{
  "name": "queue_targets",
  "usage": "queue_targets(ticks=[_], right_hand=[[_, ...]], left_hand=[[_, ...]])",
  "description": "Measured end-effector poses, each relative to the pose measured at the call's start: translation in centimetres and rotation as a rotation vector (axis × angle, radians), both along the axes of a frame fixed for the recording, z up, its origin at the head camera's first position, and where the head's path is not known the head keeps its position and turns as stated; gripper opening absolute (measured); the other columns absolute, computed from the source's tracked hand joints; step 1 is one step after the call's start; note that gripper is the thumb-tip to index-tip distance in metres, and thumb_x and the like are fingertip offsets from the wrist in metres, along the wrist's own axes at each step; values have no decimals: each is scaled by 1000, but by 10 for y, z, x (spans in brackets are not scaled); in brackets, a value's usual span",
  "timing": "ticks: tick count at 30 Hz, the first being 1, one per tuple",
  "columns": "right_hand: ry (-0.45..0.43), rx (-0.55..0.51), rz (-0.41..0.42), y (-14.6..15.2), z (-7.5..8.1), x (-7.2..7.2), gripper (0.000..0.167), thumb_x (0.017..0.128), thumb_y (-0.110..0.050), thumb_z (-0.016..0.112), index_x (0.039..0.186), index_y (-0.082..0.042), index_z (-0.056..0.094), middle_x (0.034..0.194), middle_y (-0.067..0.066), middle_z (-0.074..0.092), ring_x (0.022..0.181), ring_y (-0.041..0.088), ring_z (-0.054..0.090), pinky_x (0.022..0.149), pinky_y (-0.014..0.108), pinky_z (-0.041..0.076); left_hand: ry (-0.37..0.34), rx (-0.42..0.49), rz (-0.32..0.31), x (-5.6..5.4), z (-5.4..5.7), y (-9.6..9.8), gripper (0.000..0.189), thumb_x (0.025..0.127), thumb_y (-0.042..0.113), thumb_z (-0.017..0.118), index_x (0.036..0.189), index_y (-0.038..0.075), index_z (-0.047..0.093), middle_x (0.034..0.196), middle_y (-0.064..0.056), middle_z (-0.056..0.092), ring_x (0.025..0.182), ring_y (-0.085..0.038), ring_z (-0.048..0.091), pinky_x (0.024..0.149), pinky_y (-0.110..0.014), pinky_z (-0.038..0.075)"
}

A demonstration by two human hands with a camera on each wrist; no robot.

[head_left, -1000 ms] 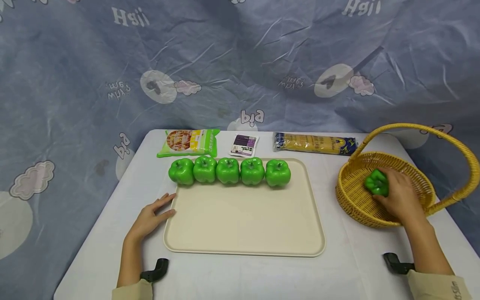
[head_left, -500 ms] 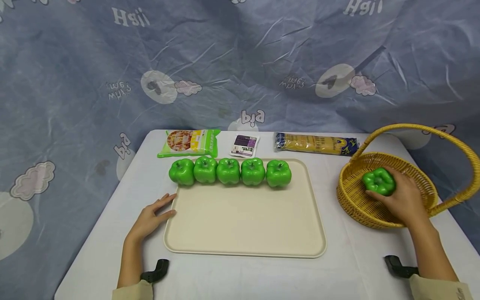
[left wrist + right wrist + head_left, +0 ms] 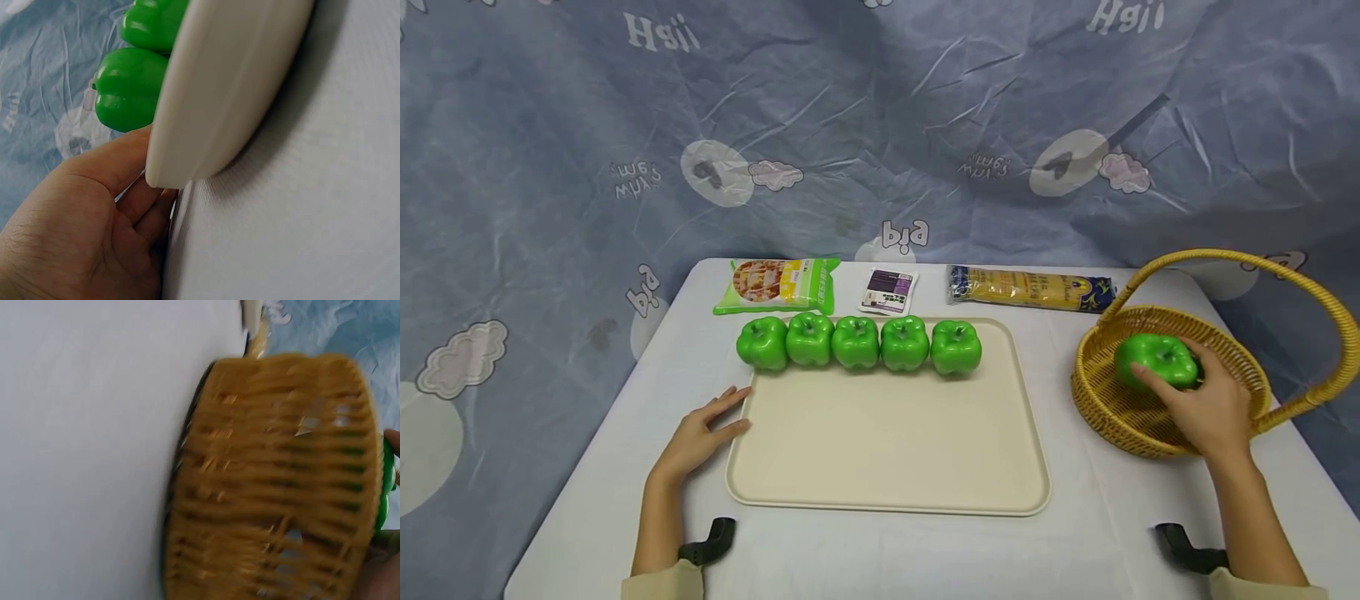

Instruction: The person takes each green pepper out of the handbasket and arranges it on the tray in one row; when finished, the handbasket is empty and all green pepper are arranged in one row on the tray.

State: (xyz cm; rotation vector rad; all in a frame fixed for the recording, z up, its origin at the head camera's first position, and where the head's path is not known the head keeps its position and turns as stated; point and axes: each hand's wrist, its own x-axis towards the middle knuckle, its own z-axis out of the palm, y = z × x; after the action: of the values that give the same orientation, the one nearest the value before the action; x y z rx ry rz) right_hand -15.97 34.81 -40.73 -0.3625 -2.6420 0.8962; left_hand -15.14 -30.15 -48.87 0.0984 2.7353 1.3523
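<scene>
In the head view my right hand (image 3: 1213,404) grips a green bell pepper (image 3: 1153,358) over the yellow wicker basket (image 3: 1093,408). Its thumb lies across the near side, the fingers behind. The right wrist view shows mostly the basket's woven wall (image 3: 269,475), with a strip of the pepper (image 3: 386,487) past the rim. My left hand (image 3: 696,442) rests at the left edge of the cream tray (image 3: 887,442), fingers extended, thumb apart from them. From the left wrist, that hand (image 3: 81,219) touches the tray's rim (image 3: 206,94). Several green bell peppers (image 3: 856,342) stand in a row along the tray's far edge.
Behind the tray lie a green food packet (image 3: 778,285), a small purple-and-white sachet (image 3: 888,290) and a long yellow noodle packet (image 3: 1032,287). The basket's tall handle (image 3: 1330,308) arches over its right side. A printed blue cloth (image 3: 880,125) hangs behind the table.
My right hand has lifted the bell pepper from the basket floor and turned it, moving it slightly left. The left hand, tray and row of peppers have stayed put.
</scene>
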Motion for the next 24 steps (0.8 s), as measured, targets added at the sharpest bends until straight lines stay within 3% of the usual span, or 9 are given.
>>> queue_targets(ticks=[5,8,11,15,20,24], right_hand=[[57,-88,-23,-22,13,2,77,79,-37,71,141,-7,36,129,28,45,112,46,42,85,56,30],[89,-121,-36,-37,22,2,75,78,-35,73,141,-11,39,131,22,48,110,38,45,85,40,37],[131,-150,-35,-52,29,1,72,76,-34,75,138,-14,43,128,15,52,102,21,50,75,21,37],[183,-169,-13,-69,33,-2,69,75,-31,76,136,-16,46,125,12,55,92,6,48,70,12,36],[221,-167,43,-90,31,-7,70,75,-31,77,135,-12,47,122,15,56,97,22,54,69,12,37],[189,-168,95,-105,28,-13,75,76,-37,75,138,-10,41,125,20,53,105,34,53,80,31,45]], left_hand=[[-4,14,-5,-2,-1,0,56,82,39,68,133,24,52,146,-13,32,136,-36,19,105,-60,14],[-3,15,-8,-3,-2,0,56,82,39,68,134,24,52,146,-12,32,136,-36,20,105,-60,14],[-3,15,-7,-4,-2,1,56,82,39,68,133,24,52,146,-12,32,136,-35,20,105,-60,15],[-2,14,-7,-4,-2,1,56,82,40,69,133,24,52,146,-12,32,136,-35,20,105,-60,15],[3,6,-6,-3,-2,0,56,82,39,68,133,24,52,146,-13,32,136,-36,20,105,-61,15],[0,10,0,-1,-1,-1,56,82,39,69,133,24,52,146,-13,32,135,-37,21,104,-61,15]])
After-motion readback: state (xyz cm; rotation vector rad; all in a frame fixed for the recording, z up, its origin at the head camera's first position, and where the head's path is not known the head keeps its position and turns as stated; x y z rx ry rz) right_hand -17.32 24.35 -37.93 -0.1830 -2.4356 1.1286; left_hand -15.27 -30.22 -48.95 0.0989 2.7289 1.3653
